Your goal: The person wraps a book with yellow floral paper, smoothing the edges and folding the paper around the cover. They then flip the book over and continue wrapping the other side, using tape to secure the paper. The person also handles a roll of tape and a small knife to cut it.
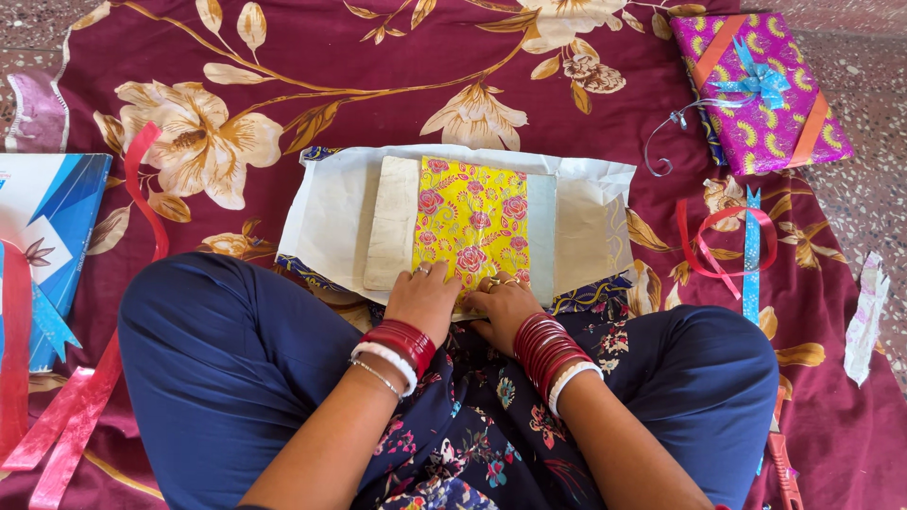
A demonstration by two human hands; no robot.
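Note:
A flat box lies on a sheet of wrapping paper spread white side up. A yellow flap with pink flowers is folded over the box. My left hand and my right hand press side by side, fingers down, on the near edge of that flap. Both wrists carry red and white bangles. I sit cross-legged in dark blue trousers, with the box just beyond my knees.
Everything lies on a maroon floral cloth. A wrapped pink gift with a blue bow sits at the far right. Red and blue ribbon pieces lie right. A blue box and red ribbons lie left.

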